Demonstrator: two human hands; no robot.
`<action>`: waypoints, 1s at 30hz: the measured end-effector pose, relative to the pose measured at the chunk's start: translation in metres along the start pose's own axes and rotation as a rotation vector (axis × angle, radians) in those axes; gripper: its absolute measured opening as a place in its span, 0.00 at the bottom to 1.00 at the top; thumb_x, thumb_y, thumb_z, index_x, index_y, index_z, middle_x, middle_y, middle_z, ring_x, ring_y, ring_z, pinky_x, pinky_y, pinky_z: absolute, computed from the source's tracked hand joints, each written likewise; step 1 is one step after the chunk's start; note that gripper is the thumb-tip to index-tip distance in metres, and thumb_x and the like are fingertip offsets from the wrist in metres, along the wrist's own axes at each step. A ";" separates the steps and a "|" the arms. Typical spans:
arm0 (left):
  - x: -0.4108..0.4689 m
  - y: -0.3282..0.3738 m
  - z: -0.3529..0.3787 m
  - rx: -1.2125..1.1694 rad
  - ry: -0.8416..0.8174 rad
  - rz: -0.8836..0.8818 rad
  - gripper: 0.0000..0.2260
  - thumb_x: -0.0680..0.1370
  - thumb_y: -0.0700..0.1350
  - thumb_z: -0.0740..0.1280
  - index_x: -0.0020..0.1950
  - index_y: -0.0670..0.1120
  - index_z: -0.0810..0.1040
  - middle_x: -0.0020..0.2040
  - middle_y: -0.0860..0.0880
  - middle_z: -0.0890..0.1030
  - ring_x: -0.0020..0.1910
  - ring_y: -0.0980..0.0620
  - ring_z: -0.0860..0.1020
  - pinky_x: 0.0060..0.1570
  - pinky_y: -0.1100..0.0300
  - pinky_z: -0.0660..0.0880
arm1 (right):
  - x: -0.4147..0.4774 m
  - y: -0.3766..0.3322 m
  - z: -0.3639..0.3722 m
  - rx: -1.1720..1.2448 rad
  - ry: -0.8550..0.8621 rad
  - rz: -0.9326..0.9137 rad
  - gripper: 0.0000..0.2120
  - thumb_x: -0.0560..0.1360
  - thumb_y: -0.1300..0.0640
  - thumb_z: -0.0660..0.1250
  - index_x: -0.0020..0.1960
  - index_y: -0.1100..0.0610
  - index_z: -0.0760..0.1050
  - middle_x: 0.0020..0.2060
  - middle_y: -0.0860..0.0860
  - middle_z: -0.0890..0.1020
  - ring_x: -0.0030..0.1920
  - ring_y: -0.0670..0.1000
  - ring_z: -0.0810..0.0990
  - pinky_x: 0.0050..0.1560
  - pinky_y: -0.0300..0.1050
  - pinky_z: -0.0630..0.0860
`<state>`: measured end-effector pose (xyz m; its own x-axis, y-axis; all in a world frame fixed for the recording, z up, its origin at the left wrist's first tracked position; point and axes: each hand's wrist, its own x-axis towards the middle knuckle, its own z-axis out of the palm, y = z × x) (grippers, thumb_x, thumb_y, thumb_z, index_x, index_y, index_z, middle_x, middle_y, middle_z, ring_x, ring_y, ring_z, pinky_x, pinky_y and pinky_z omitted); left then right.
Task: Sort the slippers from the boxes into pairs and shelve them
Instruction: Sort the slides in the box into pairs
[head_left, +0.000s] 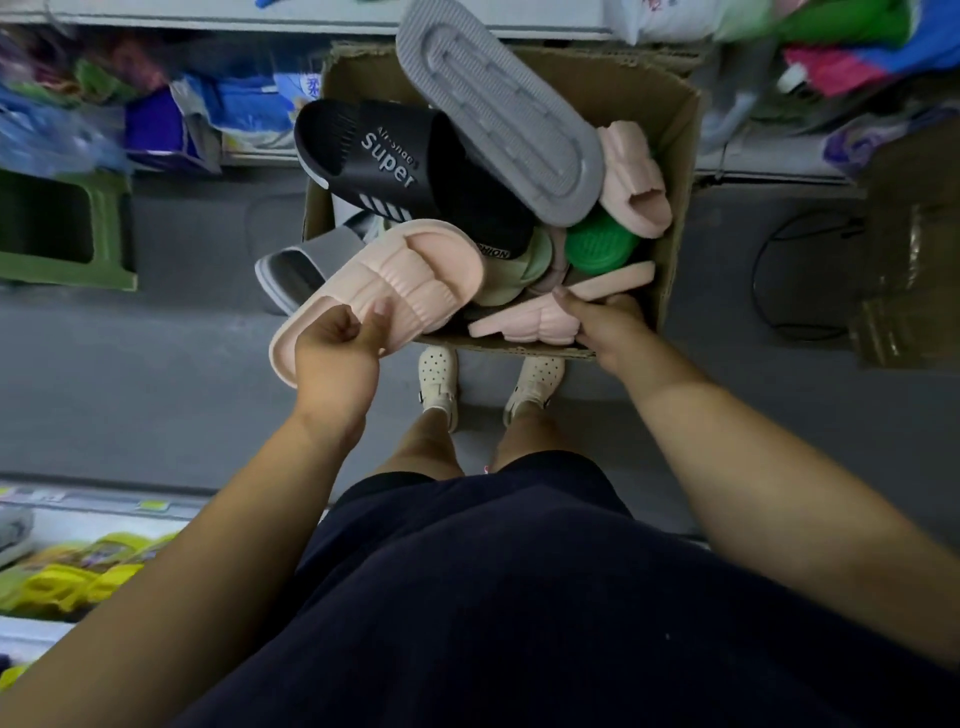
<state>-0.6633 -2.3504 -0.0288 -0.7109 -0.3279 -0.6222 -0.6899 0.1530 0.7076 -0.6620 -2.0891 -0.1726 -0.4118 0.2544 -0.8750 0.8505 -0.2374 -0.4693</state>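
Left hand (335, 358) grips a pink slipper (395, 275), right hand (608, 325) grabs a second pink slipper (527, 323) in the crammed cardboard box (675, 171); floor (197, 374) is open both sides.

Tip of the grey slipper (498, 104) beyond the top edge; shelf goods (78, 119) a blur; green slipper (600, 244) half buried.

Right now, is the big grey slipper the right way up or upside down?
Upside down. The grey slipper shows its grooved sole facing up, lying atop the pile in the cardboard box.
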 end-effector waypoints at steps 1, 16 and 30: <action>0.000 0.003 -0.005 -0.035 -0.005 0.000 0.13 0.81 0.46 0.70 0.43 0.37 0.76 0.36 0.50 0.76 0.40 0.51 0.74 0.47 0.52 0.77 | -0.021 -0.006 0.002 0.039 0.033 -0.010 0.34 0.64 0.46 0.81 0.65 0.60 0.76 0.57 0.53 0.84 0.56 0.53 0.83 0.59 0.55 0.80; 0.011 0.039 -0.008 -0.509 -0.296 -0.490 0.13 0.80 0.53 0.70 0.59 0.47 0.75 0.48 0.47 0.77 0.53 0.47 0.76 0.39 0.54 0.81 | -0.166 -0.043 0.032 1.288 0.175 0.363 0.10 0.83 0.64 0.56 0.59 0.65 0.74 0.61 0.57 0.79 0.66 0.59 0.76 0.67 0.52 0.72; -0.009 0.060 0.030 -0.646 -0.431 -0.396 0.11 0.83 0.45 0.66 0.65 0.45 0.75 0.57 0.41 0.81 0.57 0.43 0.80 0.42 0.46 0.84 | -0.193 -0.019 0.069 1.046 0.110 0.511 0.11 0.84 0.62 0.53 0.51 0.62 0.73 0.44 0.55 0.79 0.42 0.52 0.79 0.56 0.50 0.72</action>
<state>-0.7018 -2.3099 0.0091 -0.5152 0.1558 -0.8428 -0.7772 -0.4995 0.3827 -0.6210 -2.1988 -0.0031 -0.0258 -0.0261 -0.9993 0.2040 -0.9788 0.0203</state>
